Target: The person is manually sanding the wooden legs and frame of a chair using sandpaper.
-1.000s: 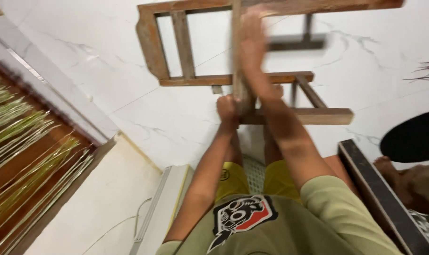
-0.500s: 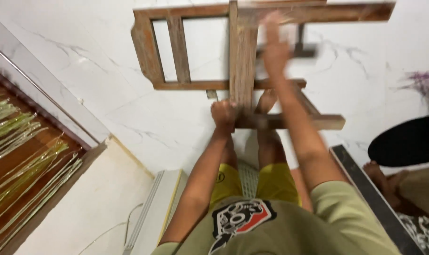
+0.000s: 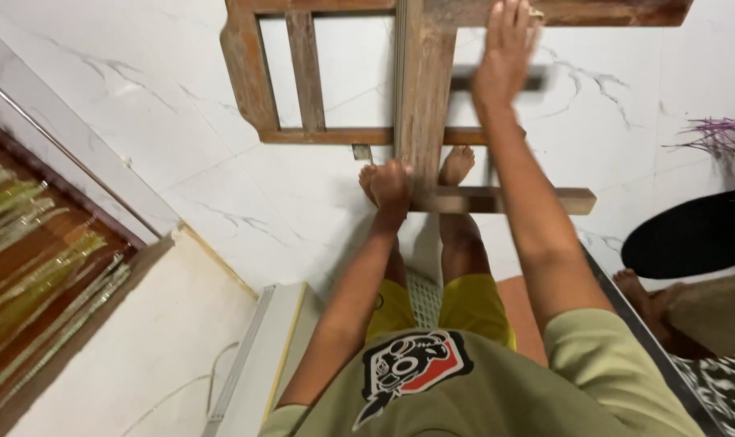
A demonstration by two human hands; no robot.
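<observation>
A worn brown wooden chair frame [image 3: 302, 73] lies tipped on the white marble floor in front of me. My left hand [image 3: 390, 188] grips the near end of its upright central post [image 3: 422, 97], fingers closed around the wood. My right hand [image 3: 505, 57] is flat, fingers together and stretched, resting against the frame's top rail beside the post; it is a little blurred. My bare feet [image 3: 456, 164] stand just behind the frame, next to a low cross rail [image 3: 537, 200].
A dark wooden door panel with green-gold stripes [image 3: 36, 267] is at the left beside a cream wall edge. At right lie a black round object [image 3: 691, 239], a dark-edged board [image 3: 626, 299], purple strands [image 3: 727, 136] and another person's bare foot [image 3: 638, 287].
My right hand has slid from the middle of the post outward and up to the top rail. My left hand has kept its grip. The view has shifted slightly.
</observation>
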